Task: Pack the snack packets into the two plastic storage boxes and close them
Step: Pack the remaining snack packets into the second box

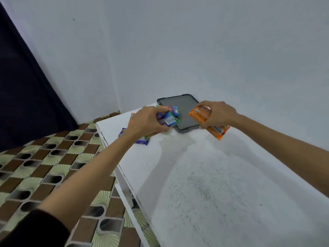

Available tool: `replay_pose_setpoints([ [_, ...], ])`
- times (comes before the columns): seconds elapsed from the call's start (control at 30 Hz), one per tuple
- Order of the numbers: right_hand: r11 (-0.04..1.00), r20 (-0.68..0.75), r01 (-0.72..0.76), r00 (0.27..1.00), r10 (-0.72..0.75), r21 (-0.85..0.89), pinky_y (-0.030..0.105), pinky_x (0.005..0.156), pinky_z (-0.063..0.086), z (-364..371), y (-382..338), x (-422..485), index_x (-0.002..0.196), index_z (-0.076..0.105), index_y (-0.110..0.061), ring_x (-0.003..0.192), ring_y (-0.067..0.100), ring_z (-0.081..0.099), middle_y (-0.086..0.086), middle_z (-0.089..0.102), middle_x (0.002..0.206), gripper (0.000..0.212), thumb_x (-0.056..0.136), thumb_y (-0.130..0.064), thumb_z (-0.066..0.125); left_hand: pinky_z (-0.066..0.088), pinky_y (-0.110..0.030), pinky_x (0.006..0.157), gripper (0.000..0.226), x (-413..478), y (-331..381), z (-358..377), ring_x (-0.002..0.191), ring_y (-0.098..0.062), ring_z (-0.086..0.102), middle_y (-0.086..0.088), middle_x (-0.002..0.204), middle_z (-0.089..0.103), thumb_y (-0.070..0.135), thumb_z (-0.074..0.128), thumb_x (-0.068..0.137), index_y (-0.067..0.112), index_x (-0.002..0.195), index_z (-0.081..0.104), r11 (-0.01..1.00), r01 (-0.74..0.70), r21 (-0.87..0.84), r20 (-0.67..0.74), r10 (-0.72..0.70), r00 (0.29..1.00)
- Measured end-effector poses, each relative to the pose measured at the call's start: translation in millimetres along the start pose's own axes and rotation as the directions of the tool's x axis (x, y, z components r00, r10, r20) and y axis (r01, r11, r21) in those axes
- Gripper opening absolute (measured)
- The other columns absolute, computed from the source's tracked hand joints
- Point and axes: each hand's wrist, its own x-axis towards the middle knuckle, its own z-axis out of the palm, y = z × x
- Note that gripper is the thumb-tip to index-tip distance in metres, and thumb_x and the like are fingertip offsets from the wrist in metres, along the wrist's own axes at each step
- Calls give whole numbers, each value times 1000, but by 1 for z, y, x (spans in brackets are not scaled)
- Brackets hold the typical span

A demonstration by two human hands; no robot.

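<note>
My left hand (146,122) grips a bundle of blue and green snack packets (168,115) just above the far left part of the white table (204,175). More packets lie under it: a blue one (142,140) and an orange one (132,119) peeking out behind the knuckles. My right hand (217,114) holds orange snack packets (200,115), with another orange packet (219,131) hanging below the palm. A grey-rimmed lid (185,111) lies flat between the two hands near the wall. No storage box body shows.
The table stands in a corner of pale walls (195,50). Its left edge (114,157) drops to a patterned tile floor (44,166). A dark curtain (23,95) hangs at the left.
</note>
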Motion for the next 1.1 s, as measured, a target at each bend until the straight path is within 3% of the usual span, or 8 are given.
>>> replay_pose_setpoints([
  [0.1, 999, -29, -40, 999, 39, -11, 29, 78, 39, -29, 27, -51, 132, 38, -35, 107, 24, 54, 2, 56, 126, 73, 70, -40, 76, 43, -24, 74, 63, 0, 47, -2, 88, -12, 56, 2, 114, 66, 39, 77, 69, 29, 128, 55, 993, -117, -26, -6, 117, 993],
  [0.23, 993, -44, -106, 994, 104, -48, 29, 72, 37, -60, 62, -130, 130, 37, -36, 90, 17, 48, 0, 55, 115, 73, 69, -44, 76, 50, -32, 86, 63, -7, 118, 6, 97, -13, 58, 4, 117, 64, 38, 77, 68, 29, 126, 55, 961, -273, -45, 39, 275, 961],
  [0.43, 978, -48, -194, 981, 190, -83, 33, 78, 47, -84, 112, -261, 125, 36, -41, 97, 20, 55, -3, 54, 109, 73, 64, -48, 77, 54, -28, 81, 61, -43, 226, 32, 93, -7, 58, 10, 116, 63, 42, 77, 68, 34, 124, 53, 871, -478, -111, 142, 490, 860],
  [0.63, 955, -7, -275, 961, 276, -115, 41, 82, 49, -85, 143, -392, 123, 33, -47, 97, 15, 54, -5, 56, 110, 76, 59, -53, 74, 51, -21, 76, 62, -102, 327, 49, 93, -4, 54, 15, 116, 61, 44, 75, 69, 37, 125, 50, 706, -689, -164, 213, 707, 674],
  [0.83, 933, 90, -349, 930, 357, -90, 36, 86, 48, -69, 157, -498, 122, 28, -52, 103, 8, 50, -18, 50, 116, 78, 60, -44, 76, 49, -18, 73, 67, -170, 392, 59, 89, -2, 54, 20, 108, 59, 56, 66, 60, 41, 123, 49, 523, -806, -276, 277, 846, 455],
  [0.97, 936, 220, -338, 910, 351, -95, 28, 86, 47, -47, 164, -543, 124, 20, -55, 99, 5, 46, -18, 44, 115, 83, 60, -49, 72, 36, -6, 69, 69, -210, 421, 77, 92, 5, 45, 24, 109, 53, 59, 64, 62, 42, 127, 44, 406, -861, -306, 389, 879, 276],
  [1.03, 928, 277, -335, 888, 368, -163, 21, 85, 38, -34, 166, -558, 134, 16, -48, 99, 3, 39, -17, 37, 115, 85, 70, -44, 72, 36, -7, 72, 69, -225, 433, 89, 97, 4, 45, 21, 115, 53, 60, 66, 65, 43, 127, 41, 368, -883, -292, 457, 865, 210],
  [1.1, 921, 302, -334, 873, 383, -202, 24, 89, 40, -21, 168, -571, 137, 15, -46, 108, 7, 41, -13, 38, 128, 87, 72, -42, 72, 37, -13, 77, 68, -239, 445, 103, 105, 0, 46, 17, 121, 52, 56, 67, 70, 41, 129, 39, 330, -907, -262, 527, 836, 152],
])
